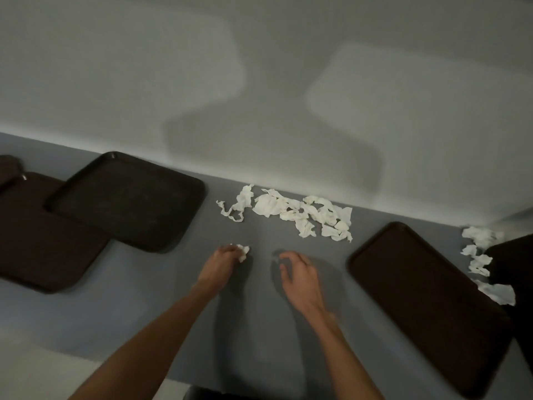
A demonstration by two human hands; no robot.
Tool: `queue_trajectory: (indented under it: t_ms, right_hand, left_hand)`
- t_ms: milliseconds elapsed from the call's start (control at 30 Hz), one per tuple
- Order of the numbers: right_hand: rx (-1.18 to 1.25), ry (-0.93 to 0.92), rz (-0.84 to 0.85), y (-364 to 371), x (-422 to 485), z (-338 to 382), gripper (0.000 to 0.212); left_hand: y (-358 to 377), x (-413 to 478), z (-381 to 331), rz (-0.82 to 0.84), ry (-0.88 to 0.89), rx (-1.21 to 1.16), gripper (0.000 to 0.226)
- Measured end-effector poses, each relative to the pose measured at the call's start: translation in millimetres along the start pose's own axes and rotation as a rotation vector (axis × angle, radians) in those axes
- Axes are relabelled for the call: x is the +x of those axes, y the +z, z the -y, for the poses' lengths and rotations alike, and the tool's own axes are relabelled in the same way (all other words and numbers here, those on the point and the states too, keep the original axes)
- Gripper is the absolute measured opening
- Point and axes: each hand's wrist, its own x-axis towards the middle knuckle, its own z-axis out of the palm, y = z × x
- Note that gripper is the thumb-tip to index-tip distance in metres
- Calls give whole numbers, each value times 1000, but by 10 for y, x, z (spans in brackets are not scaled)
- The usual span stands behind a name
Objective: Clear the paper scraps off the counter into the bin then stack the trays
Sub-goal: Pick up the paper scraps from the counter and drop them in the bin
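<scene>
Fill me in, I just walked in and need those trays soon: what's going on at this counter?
A person is clearing torn paper off the grey counter. The left hand holds a crumpled scrap; the right hand is open beside it, holding nothing. A pile of scraps lies by the wall, with more scraps at the far right. Brown trays overlap at the left and another tray lies at the right, not yet stacked.

Dim, grey, low in contrast throughout. Soft doubled shadows on the table at lower centre, beside the right grip, itself smeared by motion. Broad pale and dark patches across the wall in the upper half. Wide-angle bending toward the frame edges.
</scene>
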Motion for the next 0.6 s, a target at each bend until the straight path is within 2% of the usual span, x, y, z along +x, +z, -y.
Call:
queue_trajectory:
  t_ms: [200, 300, 400, 500, 600]
  right_hand:
    - [-12, -120, 156, 415, 778, 442, 31]
    - [-94, -208, 164, 566, 1376, 772, 38]
    - [-247, -174, 239, 649, 1981, 1050, 53]
    - [-495, -182, 407, 832, 2349, 1062, 71]
    - [-623, -315, 415, 1017, 2281, 984, 64]
  left_hand:
    - [73, -530, 217, -92, -86, -4, 18]
    - [-31, -703, 303, -158, -165, -106, 25]
    - [-249, -877, 320, -238, -235, -223, 28]
    - [-414, -1013, 356, -288, -226, -263, 30]
    - [-516, -1106, 415, -375, -210, -256, 36]
